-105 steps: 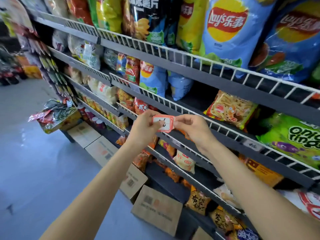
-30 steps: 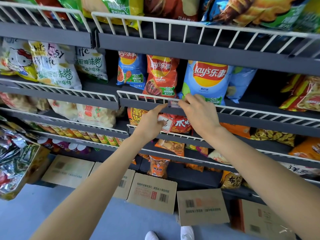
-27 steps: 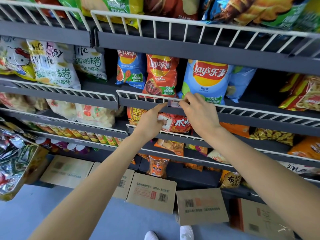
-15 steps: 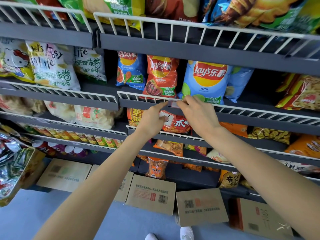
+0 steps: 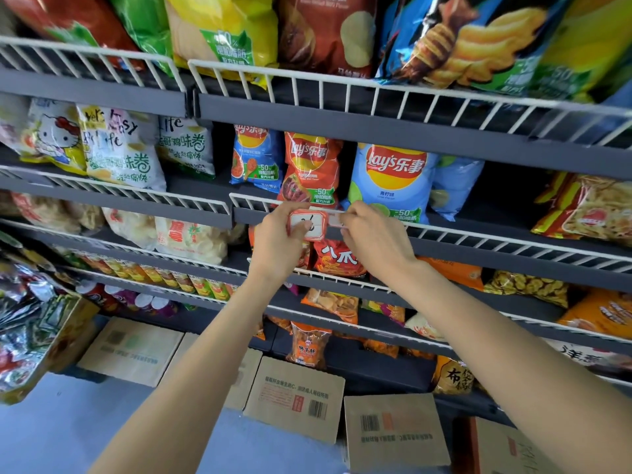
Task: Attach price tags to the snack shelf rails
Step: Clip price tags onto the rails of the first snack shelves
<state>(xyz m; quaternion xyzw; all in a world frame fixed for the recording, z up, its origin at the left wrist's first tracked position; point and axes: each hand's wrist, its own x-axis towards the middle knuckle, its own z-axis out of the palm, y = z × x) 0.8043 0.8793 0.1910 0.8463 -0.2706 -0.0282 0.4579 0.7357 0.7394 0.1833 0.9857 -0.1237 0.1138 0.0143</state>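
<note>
My left hand (image 5: 277,244) pinches a red-bordered white price tag (image 5: 306,225) with a handwritten number, its face turned towards me, just in front of the grey shelf rail (image 5: 478,246) under the Lay's chip bags. My right hand (image 5: 372,237) is beside it on the right. Its fingertips pinch a small clear tag holder (image 5: 337,220) at the white wire fence (image 5: 253,202) above that rail. The tag and the holder sit side by side, nearly touching.
Chip bags fill the shelves above and below, among them a red Lay's bag (image 5: 311,165) and a blue one (image 5: 393,179). Cardboard boxes (image 5: 297,393) lie on the blue floor under the lowest shelf. A bin of foil snack packs (image 5: 30,330) stands at the left.
Both hands were pressed together at the wire fence with the tag edge-on. Now my left hand has drawn the tag down and left, face showing, while my right hand stays at the rail.
</note>
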